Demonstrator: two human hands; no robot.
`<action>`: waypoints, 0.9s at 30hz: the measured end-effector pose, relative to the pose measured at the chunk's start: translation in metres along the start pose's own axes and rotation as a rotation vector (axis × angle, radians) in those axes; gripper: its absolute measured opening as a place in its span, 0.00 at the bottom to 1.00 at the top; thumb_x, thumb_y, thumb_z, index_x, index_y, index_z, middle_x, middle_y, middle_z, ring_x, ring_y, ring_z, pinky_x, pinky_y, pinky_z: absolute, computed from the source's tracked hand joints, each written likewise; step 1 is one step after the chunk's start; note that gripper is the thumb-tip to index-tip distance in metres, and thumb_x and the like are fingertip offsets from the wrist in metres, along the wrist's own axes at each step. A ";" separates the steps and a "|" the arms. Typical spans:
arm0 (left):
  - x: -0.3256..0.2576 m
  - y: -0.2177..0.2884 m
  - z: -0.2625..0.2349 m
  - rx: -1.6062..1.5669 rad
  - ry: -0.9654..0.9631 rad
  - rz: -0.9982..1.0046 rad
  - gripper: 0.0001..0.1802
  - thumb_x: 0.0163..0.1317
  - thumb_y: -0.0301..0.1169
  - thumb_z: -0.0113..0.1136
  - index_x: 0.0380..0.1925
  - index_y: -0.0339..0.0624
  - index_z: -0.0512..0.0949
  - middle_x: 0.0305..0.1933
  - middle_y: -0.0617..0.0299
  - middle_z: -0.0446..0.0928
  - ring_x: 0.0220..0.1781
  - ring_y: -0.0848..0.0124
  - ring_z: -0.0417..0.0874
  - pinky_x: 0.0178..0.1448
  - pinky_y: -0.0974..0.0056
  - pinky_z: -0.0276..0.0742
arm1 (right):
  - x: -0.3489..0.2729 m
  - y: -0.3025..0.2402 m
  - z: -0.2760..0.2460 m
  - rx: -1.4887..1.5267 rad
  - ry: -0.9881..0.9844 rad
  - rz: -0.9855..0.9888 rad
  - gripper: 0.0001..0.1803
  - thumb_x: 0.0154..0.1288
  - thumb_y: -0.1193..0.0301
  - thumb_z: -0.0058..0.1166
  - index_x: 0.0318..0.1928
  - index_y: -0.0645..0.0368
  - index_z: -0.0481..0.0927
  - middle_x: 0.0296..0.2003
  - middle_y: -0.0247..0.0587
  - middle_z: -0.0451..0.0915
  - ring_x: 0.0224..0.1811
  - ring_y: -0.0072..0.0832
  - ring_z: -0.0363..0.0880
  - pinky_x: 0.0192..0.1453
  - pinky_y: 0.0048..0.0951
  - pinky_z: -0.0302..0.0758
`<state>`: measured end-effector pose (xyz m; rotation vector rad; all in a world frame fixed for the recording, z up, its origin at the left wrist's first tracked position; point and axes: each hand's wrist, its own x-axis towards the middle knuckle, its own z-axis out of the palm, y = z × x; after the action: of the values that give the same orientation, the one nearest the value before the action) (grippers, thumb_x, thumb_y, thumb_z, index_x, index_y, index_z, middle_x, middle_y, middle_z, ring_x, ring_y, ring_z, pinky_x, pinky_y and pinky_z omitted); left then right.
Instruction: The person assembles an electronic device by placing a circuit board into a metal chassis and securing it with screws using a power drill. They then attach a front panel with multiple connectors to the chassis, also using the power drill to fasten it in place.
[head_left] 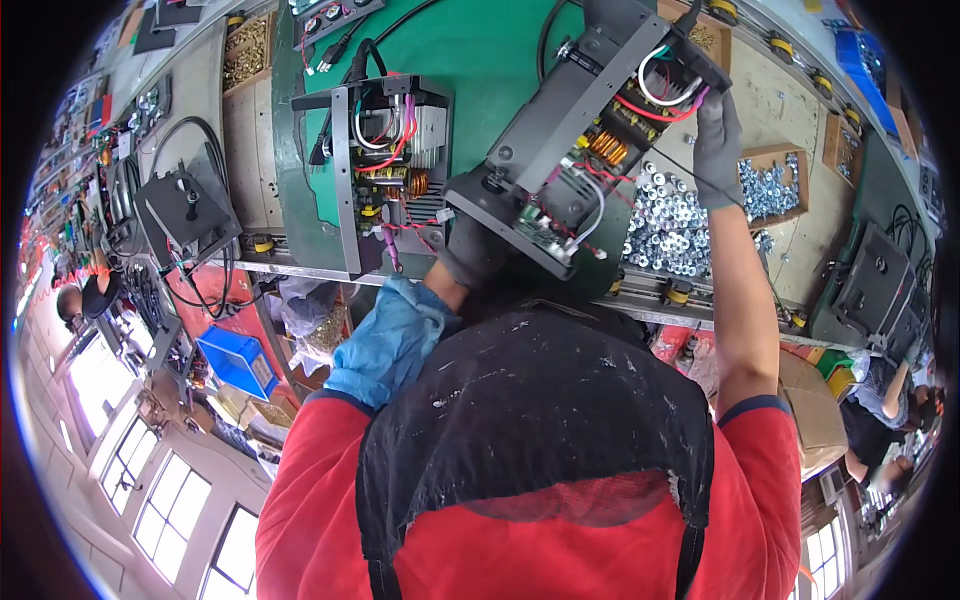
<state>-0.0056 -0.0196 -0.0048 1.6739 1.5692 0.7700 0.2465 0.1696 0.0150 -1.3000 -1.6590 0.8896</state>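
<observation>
An open black metal machine chassis [553, 143] is tilted at an angle over the green work mat. Red and white wires, copper coils and a small circuit board show inside it. My right hand [718, 150], in a grey glove, grips its far right corner beside a black cable. Close to my body, my left hand [474, 252], also gloved in grey, holds the near left end; its fingers are partly hidden by the chassis. A blue sleeve cover [390, 335] is on my left forearm. To the left stands a second open chassis [347, 185] with similar wires and coils.
Washer-topped bolts [665, 225] lie in a pile right of the chassis, near a cardboard tray [803, 205] of small screws. Brass-coloured parts fill a box [247, 60] at far left. Black panels with cables [187, 208] rest further left. A blue bin [238, 362] sits below the bench.
</observation>
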 end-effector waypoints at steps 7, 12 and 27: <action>-0.088 -0.021 -0.019 -1.367 -0.331 -0.668 0.15 0.60 0.33 0.52 0.47 0.43 0.71 0.42 0.60 0.75 0.43 0.65 0.78 0.50 0.56 0.76 | -0.073 -0.081 -0.040 -0.226 -0.011 -0.044 0.18 0.63 0.61 0.54 0.43 0.64 0.77 0.32 0.44 0.76 0.32 0.32 0.74 0.38 0.31 0.71; -0.149 0.002 -0.047 -1.512 -0.493 -0.886 0.19 0.70 0.35 0.38 0.57 0.45 0.67 0.56 0.61 0.72 0.56 0.70 0.75 0.50 0.59 0.77 | -0.142 -0.122 -0.045 -0.430 -0.166 -0.080 0.16 0.60 0.65 0.57 0.41 0.65 0.75 0.26 0.49 0.70 0.27 0.45 0.71 0.31 0.38 0.68; -0.146 0.048 0.015 -1.453 -0.181 -1.169 0.11 0.61 0.28 0.48 0.40 0.43 0.78 0.38 0.64 0.76 0.38 0.77 0.76 0.37 0.69 0.74 | -0.083 -0.071 -0.002 -0.497 -0.276 -0.283 0.15 0.63 0.64 0.51 0.45 0.60 0.77 0.33 0.48 0.76 0.33 0.48 0.75 0.39 0.39 0.72</action>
<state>0.0209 -0.1671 0.0321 -0.2538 1.0071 0.7001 0.2307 0.0735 0.0639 -1.2470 -2.3202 0.5169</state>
